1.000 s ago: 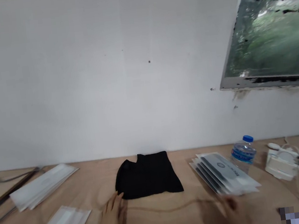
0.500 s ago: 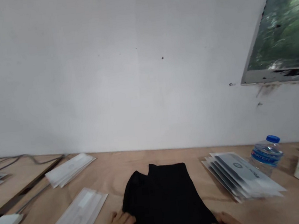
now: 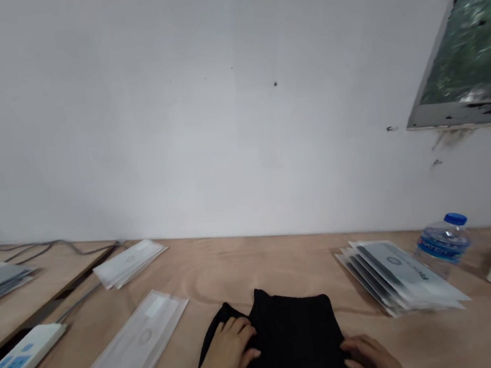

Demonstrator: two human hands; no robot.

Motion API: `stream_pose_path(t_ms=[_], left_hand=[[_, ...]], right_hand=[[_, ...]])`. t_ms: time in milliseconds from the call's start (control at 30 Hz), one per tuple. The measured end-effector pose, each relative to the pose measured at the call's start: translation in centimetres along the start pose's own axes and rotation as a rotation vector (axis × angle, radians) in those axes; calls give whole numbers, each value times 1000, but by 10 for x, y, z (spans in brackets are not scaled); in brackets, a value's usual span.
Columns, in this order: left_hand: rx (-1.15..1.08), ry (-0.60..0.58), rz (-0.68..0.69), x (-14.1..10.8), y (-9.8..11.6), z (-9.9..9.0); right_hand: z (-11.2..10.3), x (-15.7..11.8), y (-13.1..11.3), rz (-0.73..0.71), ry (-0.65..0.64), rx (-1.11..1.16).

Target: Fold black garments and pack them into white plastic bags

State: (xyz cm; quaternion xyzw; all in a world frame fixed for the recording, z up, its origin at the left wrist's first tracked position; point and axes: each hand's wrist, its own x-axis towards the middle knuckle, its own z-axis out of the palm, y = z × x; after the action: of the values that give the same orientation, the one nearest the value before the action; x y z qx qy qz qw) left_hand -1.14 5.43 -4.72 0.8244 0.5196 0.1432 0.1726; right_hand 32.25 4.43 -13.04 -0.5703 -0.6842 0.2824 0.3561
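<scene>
a plywood tabletop (image 3: 255,266) carries a black cloth (image 3: 296,345) near its front edge, with flat white packets (image 3: 134,353) to the left. a stack of grey-printed packets (image 3: 395,276) lies to the right, just beside an upright water bottle (image 3: 444,241).

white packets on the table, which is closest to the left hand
The lone long packet just left of the left hand; the other lone packet lies farther back, and the stacked packets sit off to the right.

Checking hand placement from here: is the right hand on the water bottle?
No, the right hand touches the black cloth, apart from the water bottle.
</scene>
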Motion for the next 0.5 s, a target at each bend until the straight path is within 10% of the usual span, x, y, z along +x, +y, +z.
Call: stream_pose_path(t_ms=[333, 500], left_hand=[[-172, 115, -115, 106, -36, 11], [-232, 174, -222, 113, -40, 9]], right_hand=[[5, 106, -3, 14, 81, 6], [4, 112, -2, 103, 120, 70]])
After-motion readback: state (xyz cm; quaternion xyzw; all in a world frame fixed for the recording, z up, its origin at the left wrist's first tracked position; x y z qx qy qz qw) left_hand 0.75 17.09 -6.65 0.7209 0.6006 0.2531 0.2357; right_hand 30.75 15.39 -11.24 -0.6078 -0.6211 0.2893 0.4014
